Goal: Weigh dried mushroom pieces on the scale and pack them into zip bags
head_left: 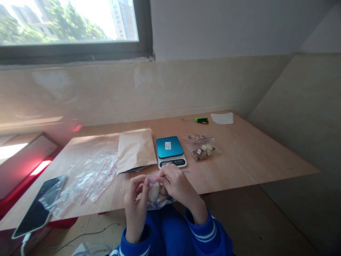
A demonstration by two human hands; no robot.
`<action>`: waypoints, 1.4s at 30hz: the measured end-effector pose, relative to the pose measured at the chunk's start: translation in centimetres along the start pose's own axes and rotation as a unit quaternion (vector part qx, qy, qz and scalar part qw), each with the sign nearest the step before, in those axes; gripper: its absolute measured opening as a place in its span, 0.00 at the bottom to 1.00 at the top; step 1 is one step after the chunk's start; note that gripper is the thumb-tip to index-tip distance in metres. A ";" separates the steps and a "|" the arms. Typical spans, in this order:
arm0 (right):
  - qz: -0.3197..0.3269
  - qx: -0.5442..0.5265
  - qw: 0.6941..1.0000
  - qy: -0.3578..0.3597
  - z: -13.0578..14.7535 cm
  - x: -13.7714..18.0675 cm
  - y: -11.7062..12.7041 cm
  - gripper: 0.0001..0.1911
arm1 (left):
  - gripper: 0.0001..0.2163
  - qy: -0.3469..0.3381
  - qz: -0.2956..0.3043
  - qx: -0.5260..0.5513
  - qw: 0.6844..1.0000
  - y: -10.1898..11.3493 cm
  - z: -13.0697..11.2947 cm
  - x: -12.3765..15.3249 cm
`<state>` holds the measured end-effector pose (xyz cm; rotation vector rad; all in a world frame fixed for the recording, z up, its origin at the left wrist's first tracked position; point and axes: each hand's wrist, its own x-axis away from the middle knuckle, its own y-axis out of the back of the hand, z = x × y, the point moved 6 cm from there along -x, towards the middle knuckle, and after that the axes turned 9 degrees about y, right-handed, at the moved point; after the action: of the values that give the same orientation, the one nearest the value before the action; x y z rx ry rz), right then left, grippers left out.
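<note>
Your worktop (255,156) spans the middle of the frame, its back edge running along the wall and its near edge slanting from lower left to a corner at far right; a broad stretch of bare wood gives you room at right. Clear bags (80,185) spread loosely across the left, one reaching the near edge. Right of them lies a brown pouch (137,149). At lower left, your phone (33,215) juts past the near edge, with a cable (24,241) in its lower end. Just right of the pouch, a narrow gap away, sits the scale (170,147); your right hand overlaps its front rim, and you cannot tell whether they touch.

At lower centre, your left hand (135,202) and right hand (178,181) both pinch the top of the held bag (156,195), fingers closed against the thumbs. It hangs by the near edge, above your lap, with pale pieces inside.

Two filled bags (204,149) overlap right of the scale. Paper (222,118) lies by the back edge, upper right of centre, with a screwdriver (201,121) just left of it.
</note>
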<state>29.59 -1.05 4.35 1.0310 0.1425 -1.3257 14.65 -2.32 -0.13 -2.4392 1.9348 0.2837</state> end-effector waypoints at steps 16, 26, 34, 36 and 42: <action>-0.048 0.002 0.998 0.032 0.1 0.0 -1.0 0.16 | 0.07 -0.010 0.036 -0.010 0.999 -0.6 -0.2 0.1; 0.022 -0.061 0.998 -0.012 -0.7 -0.1 -1.2 0.05 | 0.05 -0.067 -0.002 -0.059 0.996 0.7 -0.4 0.1; -0.006 -0.008 1.000 0.028 -0.4 0.0 -1.0 0.10 | 0.05 -0.060 0.008 -0.050 0.997 0.4 -0.7 0.0; -0.004 0.000 0.999 0.032 -0.4 0.0 -1.1 0.10 | 0.05 -0.048 0.035 -0.048 0.997 0.0 -0.6 0.0; 0.015 -0.019 1.000 0.014 -1.2 0.0 -1.0 0.03 | 0.04 -0.075 -0.003 -0.070 0.995 1.0 -0.4 -0.1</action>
<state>29.25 -0.16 3.12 1.0158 0.1722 -1.2783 13.75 -2.47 0.39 -2.4256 1.9053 0.6033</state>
